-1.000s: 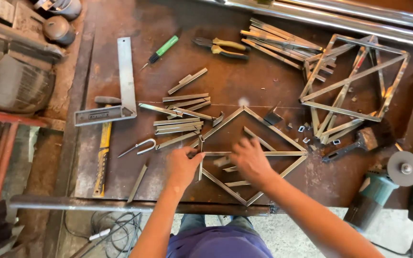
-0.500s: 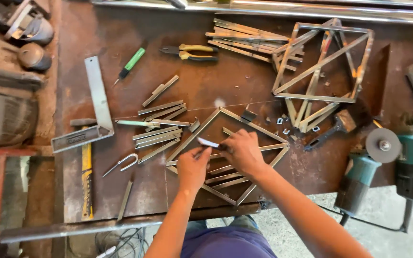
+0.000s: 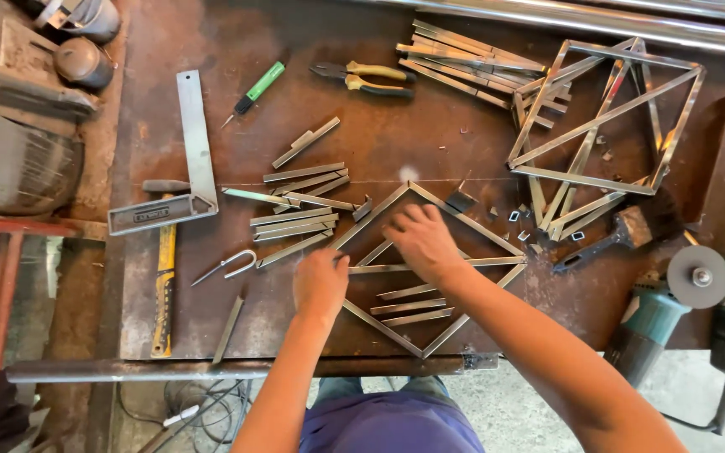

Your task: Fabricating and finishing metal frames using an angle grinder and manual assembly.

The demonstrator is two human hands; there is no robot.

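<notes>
Diamond-shaped metal frame (image 3: 463,220) lies flat on the rusty brown steel worktop (image 3: 211,319), near its 6 o'clock edge, loose short metal strips (image 3: 413,306) lying inside it. Worktop is scuffed and stained; a round steel bar (image 3: 127,371) runs along its front edge, pale concrete floor (image 3: 530,411) below.

Left to right: at 9 o'clock off the worktop, dark cylindrical containers (image 3: 84,60), contents not visible. Steel try square (image 3: 190,159) at 10 o'clock, yellow-handled hammer (image 3: 163,285) just below it. Green-handled screwdriver (image 3: 253,88) at 11 o'clock. Pile of cut strips (image 3: 299,205) just left of the frame. Left hand (image 3: 320,283) rests palm down on the frame's left corner, fingers loosely curled, gripping nothing clearly. Yellow-handled pliers (image 3: 367,80) at 12 o'clock. Right hand (image 3: 421,242) lies over the frame's middle, fingers bent on a cross strip; cannot tell if it pinches it. Bundle of long strips (image 3: 463,63) at 1 o'clock. Finished welded frames (image 3: 606,134) stacked at 2 o'clock. Teal angle grinder (image 3: 673,310) at 4 o'clock, hanging off the worktop edge.
</notes>
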